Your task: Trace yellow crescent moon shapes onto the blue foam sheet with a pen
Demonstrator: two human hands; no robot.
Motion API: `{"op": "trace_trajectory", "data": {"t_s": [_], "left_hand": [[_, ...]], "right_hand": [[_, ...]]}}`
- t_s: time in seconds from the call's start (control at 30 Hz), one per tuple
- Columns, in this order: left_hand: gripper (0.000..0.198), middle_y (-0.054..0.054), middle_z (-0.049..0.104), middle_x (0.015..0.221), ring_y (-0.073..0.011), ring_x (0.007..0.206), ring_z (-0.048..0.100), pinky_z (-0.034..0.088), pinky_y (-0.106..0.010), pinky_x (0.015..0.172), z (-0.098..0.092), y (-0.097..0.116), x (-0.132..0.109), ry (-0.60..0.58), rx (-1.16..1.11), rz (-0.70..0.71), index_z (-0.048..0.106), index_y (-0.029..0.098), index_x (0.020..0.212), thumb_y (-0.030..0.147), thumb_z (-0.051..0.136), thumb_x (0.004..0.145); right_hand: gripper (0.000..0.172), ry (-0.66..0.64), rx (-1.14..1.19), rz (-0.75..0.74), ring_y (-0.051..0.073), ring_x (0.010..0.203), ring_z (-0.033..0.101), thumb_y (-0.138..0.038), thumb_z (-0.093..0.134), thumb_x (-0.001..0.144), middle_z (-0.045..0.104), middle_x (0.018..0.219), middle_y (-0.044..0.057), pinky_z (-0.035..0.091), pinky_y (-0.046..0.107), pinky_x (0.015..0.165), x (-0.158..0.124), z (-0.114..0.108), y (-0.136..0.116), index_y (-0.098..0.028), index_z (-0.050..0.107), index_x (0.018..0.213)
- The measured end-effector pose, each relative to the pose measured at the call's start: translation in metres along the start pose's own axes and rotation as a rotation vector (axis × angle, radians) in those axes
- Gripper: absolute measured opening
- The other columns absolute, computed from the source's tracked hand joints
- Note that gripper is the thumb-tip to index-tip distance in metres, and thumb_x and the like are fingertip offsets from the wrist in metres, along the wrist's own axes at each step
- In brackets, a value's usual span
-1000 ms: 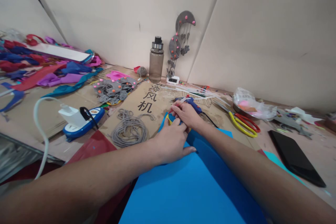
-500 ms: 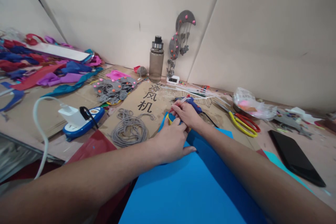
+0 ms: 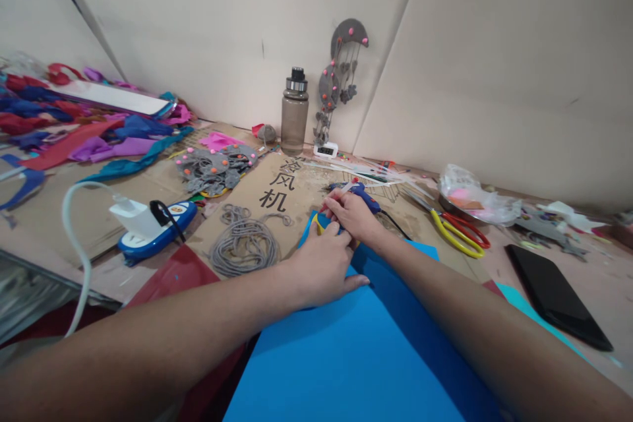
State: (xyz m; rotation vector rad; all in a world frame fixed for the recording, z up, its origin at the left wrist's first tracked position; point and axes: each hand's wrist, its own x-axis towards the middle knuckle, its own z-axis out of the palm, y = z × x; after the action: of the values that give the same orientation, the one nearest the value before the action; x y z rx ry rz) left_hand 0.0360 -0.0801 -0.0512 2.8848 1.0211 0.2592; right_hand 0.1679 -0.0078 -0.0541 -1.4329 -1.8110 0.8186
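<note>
A large blue sheet point(image 3: 346, 356), like felt or card, runs from the lower edge up to both hands. Near its far corner lies a small yellow piece point(image 3: 319, 223), mostly covered by fingers. My left hand point(image 3: 324, 260) presses that piece down on the sheet, fingers stretched out and thumb apart. Just beyond it, my right hand point(image 3: 353, 214) is closed in a pinch around a pen point(image 3: 350, 186) with a clear barrel and a red end. The pen's point is down by the yellow piece, partly hidden by fingers.
Grey cord point(image 3: 244, 244) lies coiled left of the hands. Behind them are a blue glue gun point(image 3: 364, 196) and a water bottle point(image 3: 295, 115). Yellow-and-red-handled scissors point(image 3: 457, 234) and a black phone point(image 3: 556, 297) lie right. A blue power strip point(image 3: 158, 234) sits left.
</note>
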Motion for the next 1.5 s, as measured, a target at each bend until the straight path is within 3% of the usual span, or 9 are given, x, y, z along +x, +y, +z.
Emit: {"op": "trace_trajectory", "data": {"t_s": [0.2, 0.33, 0.47, 0.63, 0.73, 0.83, 1.07, 1.2, 1.5], "left_hand": [[0.062, -0.014, 0.058, 0.128, -0.0369, 0.123, 0.042, 0.029, -0.062, 0.107, 0.0, 0.0, -0.001, 0.007, 0.012, -0.001, 0.061, 0.017, 0.128, 0.063, 0.045, 0.09], [0.061, -0.014, 0.061, 0.122, -0.0352, 0.115, 0.047, 0.035, -0.059, 0.102, 0.0, 0.0, -0.001, 0.009, 0.03, -0.001, 0.064, 0.016, 0.122, 0.064, 0.044, 0.09], [0.065, -0.015, 0.063, 0.114, -0.0349, 0.112, 0.048, 0.038, -0.056, 0.099, 0.0, 0.001, -0.001, 0.012, 0.03, -0.005, 0.065, 0.013, 0.121, 0.066, 0.042, 0.09], [0.064, -0.014, 0.063, 0.118, -0.0343, 0.117, 0.049, 0.037, -0.051, 0.1, 0.001, 0.002, -0.001, 0.026, 0.006, -0.022, 0.058, 0.014, 0.131, 0.063, 0.046, 0.09], [0.066, -0.016, 0.064, 0.119, -0.0331, 0.116, 0.051, 0.037, -0.049, 0.1, 0.001, 0.003, -0.001, 0.059, 0.029, -0.015, 0.054, 0.011, 0.134, 0.061, 0.045, 0.091], [0.061, -0.018, 0.065, 0.115, -0.0325, 0.113, 0.053, 0.04, -0.046, 0.099, 0.0, 0.004, -0.001, 0.05, 0.072, -0.003, 0.061, 0.007, 0.123, 0.058, 0.044, 0.093], [0.048, -0.014, 0.058, 0.123, -0.0286, 0.112, 0.054, 0.044, -0.041, 0.095, -0.006, 0.007, -0.001, 0.003, 0.079, 0.061, 0.064, 0.013, 0.12, 0.049, 0.042, 0.096], [0.041, -0.015, 0.061, 0.114, -0.0292, 0.106, 0.056, 0.045, -0.042, 0.093, -0.011, 0.025, 0.005, -0.077, 0.151, 0.071, 0.065, 0.012, 0.116, 0.04, 0.042, 0.097], [0.042, -0.019, 0.065, 0.115, -0.0325, 0.11, 0.058, 0.047, -0.041, 0.091, 0.0, 0.102, 0.027, -0.096, 0.141, -0.007, 0.065, 0.009, 0.112, 0.042, 0.047, 0.094]], "right_hand": [[0.019, 0.011, 0.035, 0.01, 0.011, 0.057, 0.057, -0.026, 0.048, 0.091, 0.063, 0.065, 0.0, 0.045, 0.022, 0.058, 0.0, 0.001, 0.002, -0.018, 0.058, 0.077], [0.022, 0.108, 0.133, -0.014, 0.011, 0.056, 0.054, -0.036, 0.048, 0.09, 0.06, 0.064, -0.001, 0.046, 0.023, 0.057, -0.009, -0.002, 0.001, -0.019, 0.057, 0.078], [0.03, 0.178, 0.197, -0.024, 0.012, 0.058, 0.054, -0.048, 0.05, 0.087, 0.057, 0.066, -0.001, 0.046, 0.024, 0.058, -0.035, -0.02, -0.005, -0.02, 0.056, 0.081], [0.031, 0.336, 0.163, -0.029, 0.014, 0.062, 0.055, -0.049, 0.052, 0.087, 0.058, 0.068, 0.0, 0.047, 0.027, 0.061, -0.085, -0.052, -0.007, -0.019, 0.058, 0.088], [0.029, 0.503, 0.145, -0.007, 0.015, 0.064, 0.056, -0.048, 0.052, 0.088, 0.06, 0.07, 0.001, 0.046, 0.028, 0.06, -0.111, -0.066, 0.001, -0.019, 0.058, 0.089], [0.03, 0.645, 0.174, 0.053, 0.016, 0.064, 0.056, -0.048, 0.051, 0.088, 0.06, 0.071, 0.002, 0.046, 0.029, 0.059, -0.124, -0.073, 0.017, -0.019, 0.058, 0.091], [0.027, 0.708, 0.052, 0.016, 0.017, 0.065, 0.057, -0.046, 0.047, 0.09, 0.061, 0.071, 0.002, 0.045, 0.03, 0.063, -0.124, -0.083, 0.04, -0.021, 0.058, 0.089], [0.031, 0.698, 0.024, -0.006, 0.018, 0.065, 0.058, -0.047, 0.045, 0.091, 0.062, 0.071, 0.003, 0.044, 0.03, 0.063, -0.123, -0.084, 0.045, -0.021, 0.059, 0.086], [0.031, 0.773, 0.01, -0.004, 0.018, 0.063, 0.059, -0.047, 0.045, 0.089, 0.063, 0.069, 0.004, 0.045, 0.031, 0.062, -0.12, -0.101, 0.059, -0.019, 0.058, 0.085]]}}
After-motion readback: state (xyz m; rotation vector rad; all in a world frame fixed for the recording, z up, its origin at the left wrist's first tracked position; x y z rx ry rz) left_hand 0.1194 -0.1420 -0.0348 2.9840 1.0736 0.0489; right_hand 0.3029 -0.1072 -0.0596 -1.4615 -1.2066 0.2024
